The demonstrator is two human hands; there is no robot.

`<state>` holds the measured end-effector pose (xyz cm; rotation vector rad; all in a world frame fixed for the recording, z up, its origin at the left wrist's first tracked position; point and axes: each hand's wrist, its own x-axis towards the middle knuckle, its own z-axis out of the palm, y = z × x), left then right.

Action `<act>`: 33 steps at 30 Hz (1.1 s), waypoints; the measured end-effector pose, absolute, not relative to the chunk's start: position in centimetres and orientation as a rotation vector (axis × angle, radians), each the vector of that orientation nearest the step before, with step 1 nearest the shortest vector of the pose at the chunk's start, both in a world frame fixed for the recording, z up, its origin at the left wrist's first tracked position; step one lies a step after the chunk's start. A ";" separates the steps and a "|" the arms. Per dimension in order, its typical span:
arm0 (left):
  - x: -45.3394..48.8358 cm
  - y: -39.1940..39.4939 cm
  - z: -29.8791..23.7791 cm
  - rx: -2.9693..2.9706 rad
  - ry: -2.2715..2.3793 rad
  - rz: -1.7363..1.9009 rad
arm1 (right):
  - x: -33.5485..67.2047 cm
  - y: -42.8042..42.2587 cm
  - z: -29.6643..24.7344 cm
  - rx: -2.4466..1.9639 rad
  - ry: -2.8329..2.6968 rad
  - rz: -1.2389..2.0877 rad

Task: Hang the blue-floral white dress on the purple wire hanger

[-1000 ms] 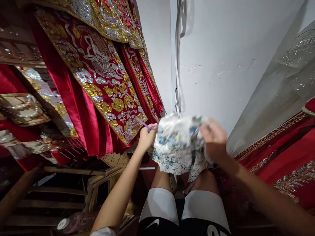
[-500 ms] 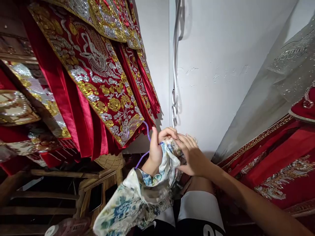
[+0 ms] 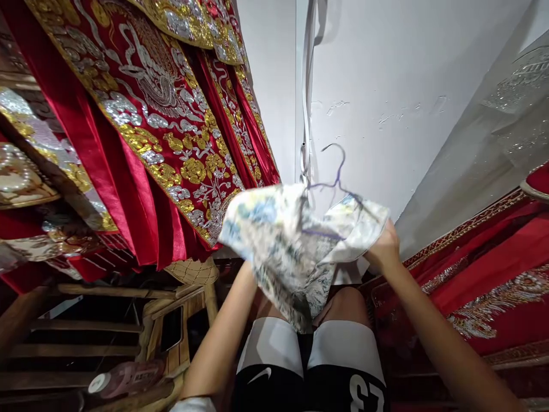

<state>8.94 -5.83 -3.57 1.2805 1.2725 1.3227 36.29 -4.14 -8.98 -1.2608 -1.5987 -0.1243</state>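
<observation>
A small floral garment [image 3: 295, 246], white with blue and green print, hangs spread in front of me on a thin purple wire hanger [image 3: 337, 171] whose hook sticks up above it. My right hand [image 3: 386, 249] is closed on the garment's right edge near the hanger's end. My left hand is hidden behind the cloth; only its forearm [image 3: 223, 337] shows, reaching up under the garment's left side. The garment droops down over my knees [image 3: 343, 303].
Red garments with gold and silver embroidery [image 3: 163, 126] hang at the upper left. More red embroidered cloth [image 3: 484, 286] and a clear plastic cover [image 3: 484, 154] lie at the right. A white wall [image 3: 373, 97] stands ahead. A wooden stool [image 3: 184, 309] and a pink bottle [image 3: 124, 377] sit low left.
The garment was bunched at my hands with part hanging low left; now it is raised and spread on the hanger, and my hands have moved apart to its sides.
</observation>
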 end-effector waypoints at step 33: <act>13.4 -14.7 -19.5 1.026 1.089 1.409 | 26.6 -13.4 -16.0 -1.174 -1.256 0.891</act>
